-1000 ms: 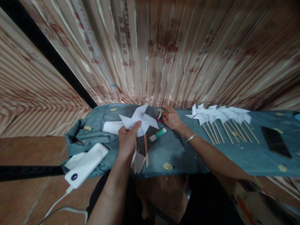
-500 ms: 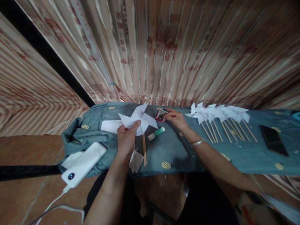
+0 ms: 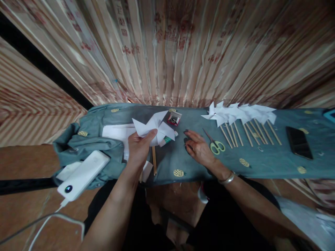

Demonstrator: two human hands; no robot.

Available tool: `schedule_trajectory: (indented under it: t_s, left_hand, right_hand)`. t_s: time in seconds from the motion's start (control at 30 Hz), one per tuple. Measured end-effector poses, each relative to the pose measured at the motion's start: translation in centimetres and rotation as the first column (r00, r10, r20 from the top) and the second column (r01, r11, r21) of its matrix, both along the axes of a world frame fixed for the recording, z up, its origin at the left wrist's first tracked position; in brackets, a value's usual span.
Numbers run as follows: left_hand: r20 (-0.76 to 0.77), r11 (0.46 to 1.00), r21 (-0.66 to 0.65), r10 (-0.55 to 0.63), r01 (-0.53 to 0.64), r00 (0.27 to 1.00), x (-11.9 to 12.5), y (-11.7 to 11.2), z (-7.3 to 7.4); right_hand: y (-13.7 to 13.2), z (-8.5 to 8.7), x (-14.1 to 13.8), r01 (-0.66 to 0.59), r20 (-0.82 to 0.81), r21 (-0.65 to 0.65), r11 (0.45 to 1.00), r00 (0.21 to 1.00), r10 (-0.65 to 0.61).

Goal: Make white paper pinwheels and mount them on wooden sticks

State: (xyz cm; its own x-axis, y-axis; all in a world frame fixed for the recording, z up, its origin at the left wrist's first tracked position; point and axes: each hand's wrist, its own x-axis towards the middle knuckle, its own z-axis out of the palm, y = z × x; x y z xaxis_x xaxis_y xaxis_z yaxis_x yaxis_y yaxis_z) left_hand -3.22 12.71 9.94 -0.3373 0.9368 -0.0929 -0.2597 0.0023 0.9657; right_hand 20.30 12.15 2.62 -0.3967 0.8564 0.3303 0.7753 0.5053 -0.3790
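My left hand [image 3: 140,146] pinches a white paper pinwheel [image 3: 153,127], thumb pressed near its centre. My right hand [image 3: 200,150] hovers over the cloth with thumb and fingers bent but apart; nothing shows between them. Beyond the pinwheel is a small red box of metal pins [image 3: 174,119], its flap up. A green and white glue stick [image 3: 165,141] is partly hidden behind the paper blades. Green-handled scissors [image 3: 216,146] lie just right of my right hand. Wooden sticks [image 3: 154,162] lie below the pinwheel, beside a small paper piece [image 3: 147,170].
Several white pinwheels [image 3: 243,115] on sticks lie in an overlapping row at right, with a black phone [image 3: 299,142] past them. White paper sheets [image 3: 115,131] and a cabled white power bank [image 3: 83,176] are at left. A curtain [image 3: 167,62] hangs behind the cloth-covered table [image 3: 183,176].
My right hand has drawn back from the pin box toward me, and its fingers have parted. The scissors now show. My left hand still holds the pinwheel, now tilted slightly differently.
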Motion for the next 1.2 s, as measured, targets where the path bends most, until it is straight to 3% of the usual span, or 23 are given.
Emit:
schedule_trajectory:
  t_s: [0.2, 0.3, 0.43, 0.63, 0.9, 1.07, 1.2]
  left_hand:
    - [-0.042, 1.000, 0.004, -0.030, 0.030, 0.999, 0.1, -0.1, -0.5]
    - [-0.045, 0.999, -0.014, -0.053, 0.052, 0.998, 0.3, -0.4, -0.6]
    - [-0.047, 0.997, -0.038, -0.062, 0.060, 0.997, 0.6, -0.6, -0.5]
    - [0.026, 0.993, -0.052, -0.108, 0.109, 0.994, 1.0, -0.8, -0.4]
    - [0.145, 0.983, -0.107, -0.131, 0.147, 0.981, 1.7, -1.2, -0.4]
    - [0.171, 0.978, -0.116, -0.153, 0.174, 0.973, 1.9, -1.3, -0.9]
    - [0.251, 0.972, -0.149, -0.138, 0.180, 0.958, 2.5, -1.3, -1.4]
  right_hand:
    - [0.6, 1.4, 1.1, 0.158, -0.113, -0.199, 0.967, 0.977, -0.183]
    - [1.0, 2.2, 0.8, 0.219, -0.031, -0.345, 0.913, 0.969, -0.244]
    - [1.5, 2.1, 0.0, 0.238, 0.075, -0.420, 0.876, 0.971, -0.228]
    - [1.4, 1.9, -0.3, 0.188, 0.134, -0.452, 0.872, 0.981, -0.143]
    - [-0.6, 2.4, -1.1, 0.062, 0.236, -0.335, 0.940, 0.971, 0.020]
    - [-1.1, 2.1, -1.2, 0.015, 0.212, -0.273, 0.962, 0.976, 0.045]
    - [-1.1, 2.1, -0.9, 0.038, 0.098, -0.244, 0.969, 0.995, -0.014]
